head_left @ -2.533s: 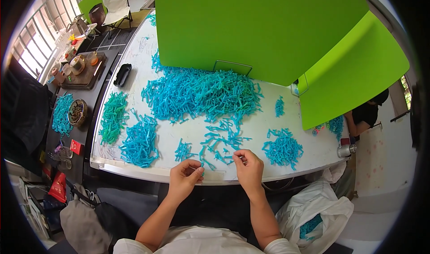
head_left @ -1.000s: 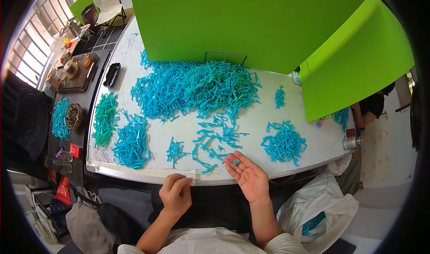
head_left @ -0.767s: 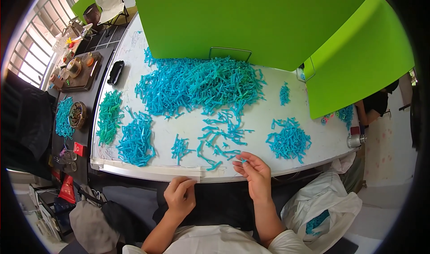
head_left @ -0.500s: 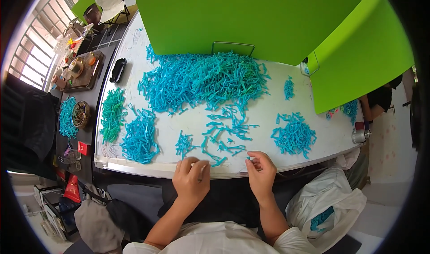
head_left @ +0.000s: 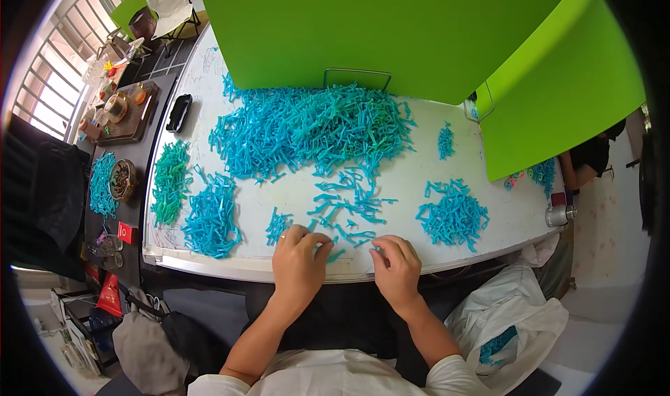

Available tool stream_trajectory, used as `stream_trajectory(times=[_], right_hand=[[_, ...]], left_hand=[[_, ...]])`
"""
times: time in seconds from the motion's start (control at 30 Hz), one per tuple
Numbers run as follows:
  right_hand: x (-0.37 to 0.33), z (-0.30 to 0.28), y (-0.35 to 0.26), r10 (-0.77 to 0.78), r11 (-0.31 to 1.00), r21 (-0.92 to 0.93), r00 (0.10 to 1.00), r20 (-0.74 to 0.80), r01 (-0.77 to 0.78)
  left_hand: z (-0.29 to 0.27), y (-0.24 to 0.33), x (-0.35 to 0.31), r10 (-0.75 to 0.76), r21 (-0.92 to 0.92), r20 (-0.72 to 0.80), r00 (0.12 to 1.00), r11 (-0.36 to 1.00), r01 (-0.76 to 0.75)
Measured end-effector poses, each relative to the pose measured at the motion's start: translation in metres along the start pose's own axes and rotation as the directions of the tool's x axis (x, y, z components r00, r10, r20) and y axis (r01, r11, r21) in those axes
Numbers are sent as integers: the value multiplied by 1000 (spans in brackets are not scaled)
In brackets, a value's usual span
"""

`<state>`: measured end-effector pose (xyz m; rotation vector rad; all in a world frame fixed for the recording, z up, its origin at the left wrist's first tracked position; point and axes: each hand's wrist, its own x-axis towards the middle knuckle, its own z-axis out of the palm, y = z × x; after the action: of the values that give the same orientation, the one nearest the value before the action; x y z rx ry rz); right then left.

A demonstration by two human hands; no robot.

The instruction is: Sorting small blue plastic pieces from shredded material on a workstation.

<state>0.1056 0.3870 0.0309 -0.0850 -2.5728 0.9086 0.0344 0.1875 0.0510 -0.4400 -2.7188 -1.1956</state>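
Since half a second ago, the left hand (head_left: 300,263) has moved forward onto the near edge of the tabletop (head_left: 403,171), closer to the big heap (head_left: 314,127) and to the right hand (head_left: 398,267). Both hands are on the person's side of that heap, where the loose pieces (head_left: 349,199) trail out from it, thinly spread, which probably makes single ones easier to pick out. The right fingers are pinched together, apparently on a small blue piece (head_left: 374,249), of which only a speck shows at the tips; such a light grip seems suited to something so slight. The left thumb and forefinger are bent toward each other over the loose pieces, but whether they hold one cannot be told.

Nearer the person than the big heap and to its left, a green pile (head_left: 170,183), a blue pile (head_left: 211,218) and a small pile (head_left: 278,226), partly behind the left hand, lie apart, perhaps to keep them from mixing. A round pile (head_left: 453,214) lies to the heap's right and nearer the person. Beyond the heap, a green board (head_left: 391,26) stands on edge, seemingly steadied by a wire bracket (head_left: 357,70).
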Motion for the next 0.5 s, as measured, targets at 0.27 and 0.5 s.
stream_trajectory(times=[0.27, 0.5], right_hand=[[-6, 1, -18, 52, 999, -3, 996, -70, -52], [-17, -19, -54, 399, 496, 580, 763, 508, -646]], left_hand=[[-21, 1, -30, -257, -422, 238, 937, 841, 338], [-21, -4, -50, -201, -567, 267, 942, 758, 323]])
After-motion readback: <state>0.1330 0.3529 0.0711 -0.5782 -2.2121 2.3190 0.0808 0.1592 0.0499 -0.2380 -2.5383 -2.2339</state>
